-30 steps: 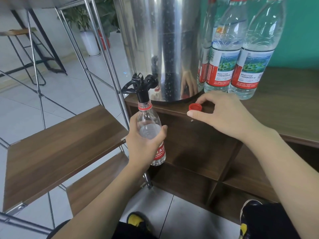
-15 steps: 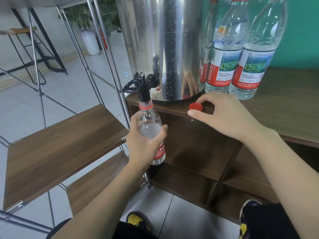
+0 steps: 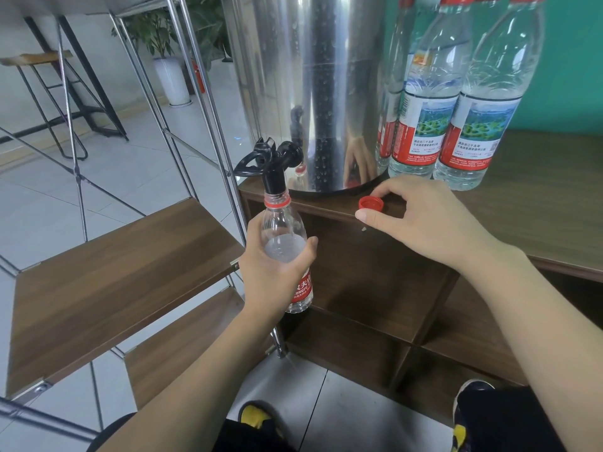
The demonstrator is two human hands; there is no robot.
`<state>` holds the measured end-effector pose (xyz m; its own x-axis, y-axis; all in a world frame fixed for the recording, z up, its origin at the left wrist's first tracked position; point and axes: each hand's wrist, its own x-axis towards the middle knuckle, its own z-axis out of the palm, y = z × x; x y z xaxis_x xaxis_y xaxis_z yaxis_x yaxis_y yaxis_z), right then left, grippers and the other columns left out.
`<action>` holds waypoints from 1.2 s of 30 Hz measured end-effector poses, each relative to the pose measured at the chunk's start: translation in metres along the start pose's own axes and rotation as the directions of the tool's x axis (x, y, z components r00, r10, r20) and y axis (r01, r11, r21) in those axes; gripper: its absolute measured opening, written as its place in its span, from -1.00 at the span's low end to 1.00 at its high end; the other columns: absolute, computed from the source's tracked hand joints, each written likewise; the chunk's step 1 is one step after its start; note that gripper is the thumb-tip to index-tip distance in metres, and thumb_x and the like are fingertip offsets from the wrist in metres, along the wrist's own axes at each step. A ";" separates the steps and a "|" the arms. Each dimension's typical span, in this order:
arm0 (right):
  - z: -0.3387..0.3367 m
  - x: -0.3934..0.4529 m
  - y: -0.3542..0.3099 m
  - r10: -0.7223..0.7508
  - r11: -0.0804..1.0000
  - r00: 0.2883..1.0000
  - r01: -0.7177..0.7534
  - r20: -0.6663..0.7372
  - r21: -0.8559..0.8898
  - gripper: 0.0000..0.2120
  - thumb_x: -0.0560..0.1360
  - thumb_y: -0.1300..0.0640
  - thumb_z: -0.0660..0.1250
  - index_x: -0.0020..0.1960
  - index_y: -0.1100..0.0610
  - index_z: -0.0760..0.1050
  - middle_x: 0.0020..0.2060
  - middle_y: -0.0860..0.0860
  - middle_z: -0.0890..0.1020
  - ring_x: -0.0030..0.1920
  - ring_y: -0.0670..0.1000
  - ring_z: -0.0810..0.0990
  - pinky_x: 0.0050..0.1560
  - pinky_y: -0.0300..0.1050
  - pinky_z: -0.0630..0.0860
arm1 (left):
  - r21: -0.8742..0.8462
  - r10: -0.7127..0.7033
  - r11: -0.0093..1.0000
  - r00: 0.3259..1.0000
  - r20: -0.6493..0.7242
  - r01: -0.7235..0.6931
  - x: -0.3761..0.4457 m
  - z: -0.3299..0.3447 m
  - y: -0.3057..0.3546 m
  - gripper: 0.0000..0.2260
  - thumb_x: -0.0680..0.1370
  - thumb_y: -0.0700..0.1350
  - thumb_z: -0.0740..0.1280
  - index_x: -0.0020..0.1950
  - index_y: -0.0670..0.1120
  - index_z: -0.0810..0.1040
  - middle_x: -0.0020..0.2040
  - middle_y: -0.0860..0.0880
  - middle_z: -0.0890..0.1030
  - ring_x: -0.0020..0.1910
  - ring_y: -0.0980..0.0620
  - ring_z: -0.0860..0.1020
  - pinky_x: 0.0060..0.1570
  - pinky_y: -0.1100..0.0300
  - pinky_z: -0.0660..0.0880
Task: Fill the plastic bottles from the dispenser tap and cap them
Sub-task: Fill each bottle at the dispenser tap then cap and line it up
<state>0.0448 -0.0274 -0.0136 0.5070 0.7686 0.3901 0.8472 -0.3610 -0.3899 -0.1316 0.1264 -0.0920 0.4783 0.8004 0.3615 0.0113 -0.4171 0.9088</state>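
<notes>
- Head view, nearest to me: two forearms reach forward over yellow-and-black shoes on the tiled floor.
- My left hand wraps its fingers round the small bottle, gripping the lower body over the red label. The bottle hangs in the air in front of the bench edge, resting on nothing.
- Its long axis runs near vertical, leaning slightly, with the open mouth pointing up and set right under the black tap. Water stands a little above the middle of the body.
- My right hand lies on the bench. Its fingers curl loosely about the red cap, thumb just beside it; I cannot tell whether they truly pinch it or only touch it.
- I judge filling to be the step in hand, with more room to go. Next I would shut the tap, draw the bottle down and clear while keeping it upright, then lift the cap and thread it squarely on the neck.
- Farther back stands the steel dispenser, with three tall capped bottles beside it.
</notes>
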 end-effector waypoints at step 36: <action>0.002 0.000 0.003 -0.061 0.997 0.998 0.062 -0.017 0.056 -0.66 0.46 -0.33 0.37 0.06 -0.12 0.60 0.00 -0.19 0.61 0.04 -0.13 0.54 0.11 -0.09 0.49 | 0.000 -0.003 1.000 1.000 -0.011 0.003 -0.001 0.000 0.001 -0.33 0.36 0.11 0.56 0.41 0.06 0.39 0.20 0.09 0.63 0.22 0.11 0.58 0.29 0.18 0.46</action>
<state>0.0471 -0.0279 -0.0165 0.4568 0.7802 0.4274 0.8669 -0.2826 -0.4106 -0.1322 0.1256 -0.0918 0.4682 0.8066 0.3607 0.0130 -0.4145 0.9100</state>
